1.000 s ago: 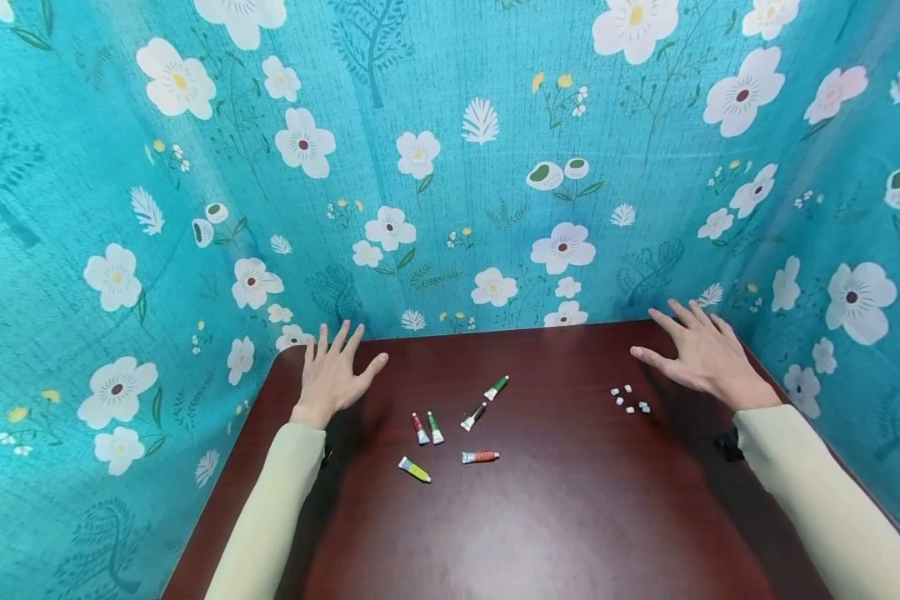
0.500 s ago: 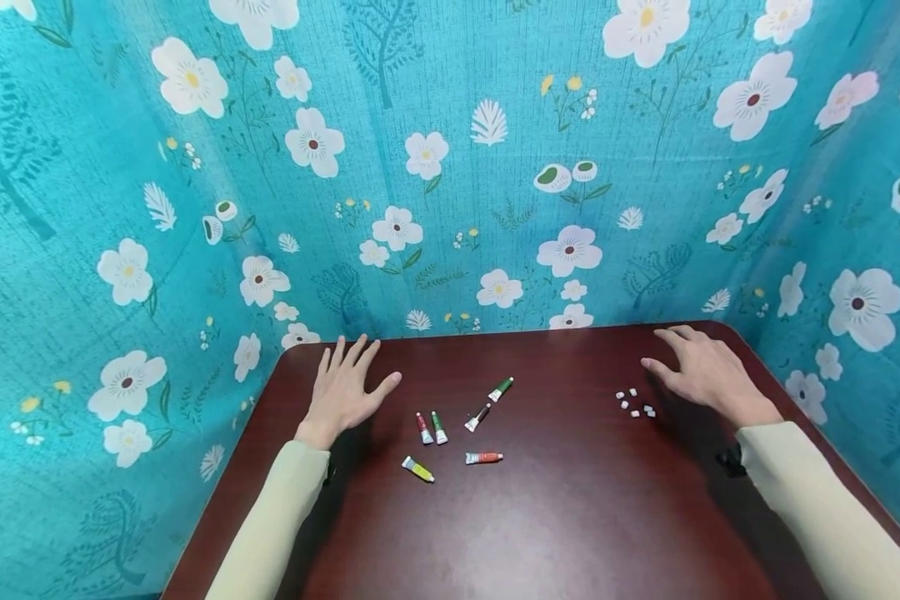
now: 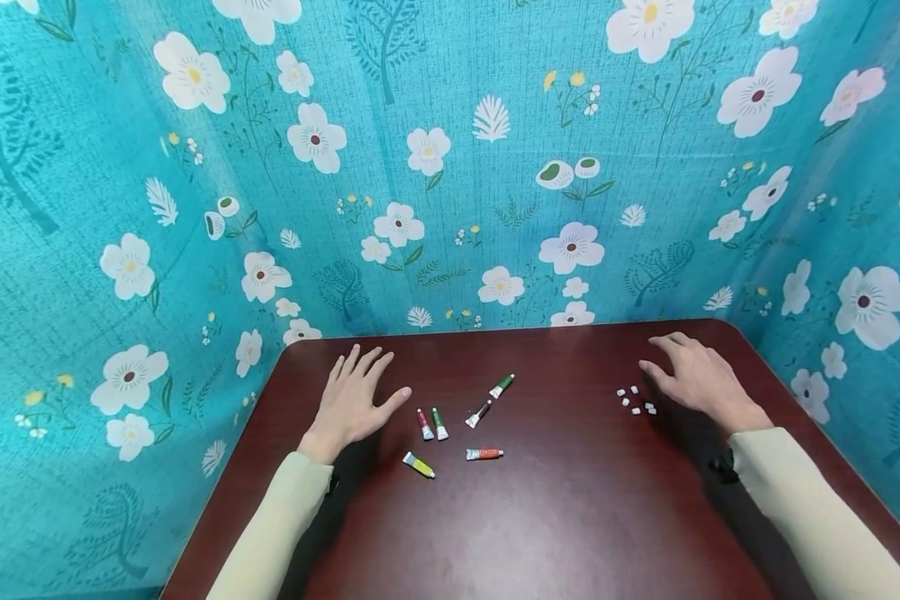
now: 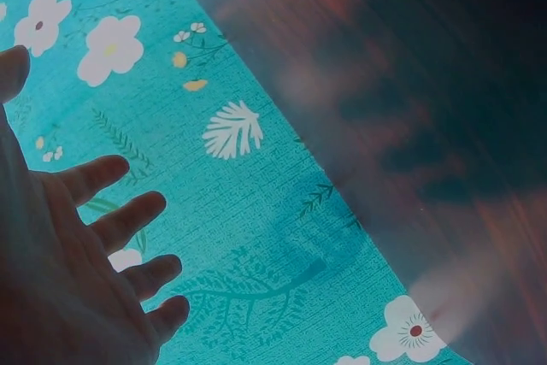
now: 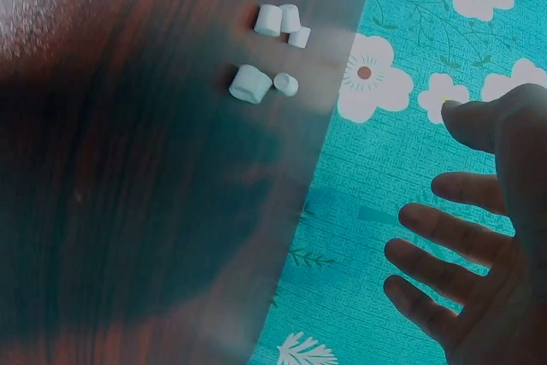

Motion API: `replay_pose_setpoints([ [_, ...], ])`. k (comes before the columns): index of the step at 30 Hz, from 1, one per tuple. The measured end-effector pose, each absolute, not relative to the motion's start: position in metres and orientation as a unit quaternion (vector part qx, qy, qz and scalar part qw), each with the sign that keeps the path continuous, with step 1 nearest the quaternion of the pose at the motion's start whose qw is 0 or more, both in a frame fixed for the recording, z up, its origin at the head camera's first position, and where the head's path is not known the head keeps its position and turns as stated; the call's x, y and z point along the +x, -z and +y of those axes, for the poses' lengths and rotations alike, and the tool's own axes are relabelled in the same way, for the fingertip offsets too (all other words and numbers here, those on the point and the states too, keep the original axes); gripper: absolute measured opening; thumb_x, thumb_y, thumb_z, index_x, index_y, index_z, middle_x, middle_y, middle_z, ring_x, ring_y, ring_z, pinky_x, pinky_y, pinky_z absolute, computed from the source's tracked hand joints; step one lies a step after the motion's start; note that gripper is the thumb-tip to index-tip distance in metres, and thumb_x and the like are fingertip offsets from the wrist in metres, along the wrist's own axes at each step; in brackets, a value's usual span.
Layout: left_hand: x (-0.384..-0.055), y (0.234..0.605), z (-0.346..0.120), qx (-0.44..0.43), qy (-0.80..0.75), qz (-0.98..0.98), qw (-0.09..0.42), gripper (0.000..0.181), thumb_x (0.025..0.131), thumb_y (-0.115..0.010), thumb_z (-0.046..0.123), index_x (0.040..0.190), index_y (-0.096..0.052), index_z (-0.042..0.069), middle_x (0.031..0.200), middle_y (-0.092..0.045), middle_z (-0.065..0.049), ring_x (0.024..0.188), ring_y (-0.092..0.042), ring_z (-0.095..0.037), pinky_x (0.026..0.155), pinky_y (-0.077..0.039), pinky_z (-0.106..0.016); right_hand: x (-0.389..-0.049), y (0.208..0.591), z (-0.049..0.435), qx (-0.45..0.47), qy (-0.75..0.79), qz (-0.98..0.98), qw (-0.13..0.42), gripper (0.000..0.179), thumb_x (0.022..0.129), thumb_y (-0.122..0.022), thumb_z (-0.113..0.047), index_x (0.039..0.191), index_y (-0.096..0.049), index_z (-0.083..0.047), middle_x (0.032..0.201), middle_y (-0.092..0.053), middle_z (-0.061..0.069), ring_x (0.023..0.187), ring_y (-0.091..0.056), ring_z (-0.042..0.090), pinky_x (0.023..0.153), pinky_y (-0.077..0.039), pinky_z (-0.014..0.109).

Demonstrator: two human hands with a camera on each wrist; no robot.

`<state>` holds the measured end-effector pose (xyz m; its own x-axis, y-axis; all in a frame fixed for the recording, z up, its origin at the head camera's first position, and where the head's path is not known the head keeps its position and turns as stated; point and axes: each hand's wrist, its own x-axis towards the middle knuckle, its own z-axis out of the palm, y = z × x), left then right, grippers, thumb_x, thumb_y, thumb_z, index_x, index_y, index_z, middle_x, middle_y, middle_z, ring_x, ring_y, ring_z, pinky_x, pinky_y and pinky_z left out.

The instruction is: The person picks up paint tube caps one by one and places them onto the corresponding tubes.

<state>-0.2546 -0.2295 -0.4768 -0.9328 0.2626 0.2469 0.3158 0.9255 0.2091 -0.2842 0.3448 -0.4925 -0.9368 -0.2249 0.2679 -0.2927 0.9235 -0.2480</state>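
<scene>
In the head view my left hand (image 3: 354, 404) hovers over the left of the table with fingers spread, holding nothing. Just right of it lie a red paint tube (image 3: 424, 424) and a green paint tube (image 3: 439, 424) side by side, with a yellow-green tube (image 3: 418, 465) nearer me. An orange-red tube (image 3: 484, 454), a dark tube (image 3: 478, 414) and a second green tube (image 3: 502, 386) lie toward the middle. My right hand (image 3: 701, 379), fingers loosely bent and holding nothing, hangs beside several small white cylindrical pieces (image 5: 250, 84), which look like marshmallows.
The dark red-brown table (image 3: 562, 525) has rounded far corners. A turquoise flowered cloth (image 3: 450, 192) stands behind it and along both sides, close to its edges. A black band (image 3: 723, 467) shows at my right wrist.
My left hand has shifted right and a little nearer me, toward the tubes. My right hand's fingers have bent from spread to relaxed. The tubes and white pieces stay put while the view shifts slightly.
</scene>
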Motion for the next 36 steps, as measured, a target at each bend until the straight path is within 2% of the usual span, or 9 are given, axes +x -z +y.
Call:
replay_pose_setpoints([
  [10,-0.245,0.488,-0.231,-0.161,0.132,-0.972,0.109,0.081,0.098,-0.058,0.068,0.159,-0.051,0.016,0.164,-0.048,-0.013,0.159,-0.030,-0.044,0.129,-0.020,-0.065,-0.286,0.502,0.336,0.133,-0.152,-0.974,0.103,0.058,0.102,-0.072,-0.033,0.143,-0.060,0.006,0.141,-0.058,0.036,0.125,-0.059,0.054,0.099,-0.050,0.072],
  [20,-0.232,0.491,-0.224,-0.185,0.146,-0.963,0.131,0.071,0.098,-0.065,0.059,0.152,-0.059,0.014,0.156,-0.058,-0.012,0.151,-0.043,-0.042,0.124,-0.030,-0.066,-0.285,0.512,0.336,0.139,-0.166,-0.973,0.081,0.050,0.100,-0.074,-0.025,0.138,-0.065,0.005,0.132,-0.065,0.032,0.116,-0.066,0.048,0.093,-0.055,0.069],
  [25,-0.227,0.492,-0.218,-0.202,0.156,-0.960,0.114,0.067,0.099,-0.067,0.055,0.151,-0.059,0.013,0.153,-0.060,-0.010,0.148,-0.049,-0.038,0.123,-0.034,-0.064,-0.286,0.515,0.335,0.131,-0.172,-0.974,0.065,0.046,0.099,-0.074,-0.022,0.135,-0.066,0.006,0.132,-0.066,0.031,0.115,-0.066,0.047,0.092,-0.056,0.069],
  [30,-0.221,0.497,-0.217,-0.216,0.167,-0.958,0.090,0.059,0.101,-0.070,0.048,0.149,-0.062,0.015,0.147,-0.065,-0.007,0.136,-0.060,-0.031,0.118,-0.044,-0.059,-0.287,0.521,0.334,0.125,-0.178,-0.975,0.049,0.046,0.098,-0.075,-0.021,0.133,-0.067,0.006,0.129,-0.068,0.030,0.110,-0.066,0.045,0.092,-0.056,0.068],
  [36,-0.213,0.504,-0.217,-0.238,0.185,-0.951,0.062,0.048,0.102,-0.072,0.039,0.143,-0.066,0.016,0.141,-0.068,-0.002,0.128,-0.063,-0.026,0.112,-0.049,-0.054,-0.288,0.528,0.332,0.122,-0.180,-0.975,0.045,0.039,0.098,-0.075,-0.020,0.128,-0.070,0.005,0.120,-0.071,0.026,0.104,-0.068,0.041,0.090,-0.057,0.066],
])
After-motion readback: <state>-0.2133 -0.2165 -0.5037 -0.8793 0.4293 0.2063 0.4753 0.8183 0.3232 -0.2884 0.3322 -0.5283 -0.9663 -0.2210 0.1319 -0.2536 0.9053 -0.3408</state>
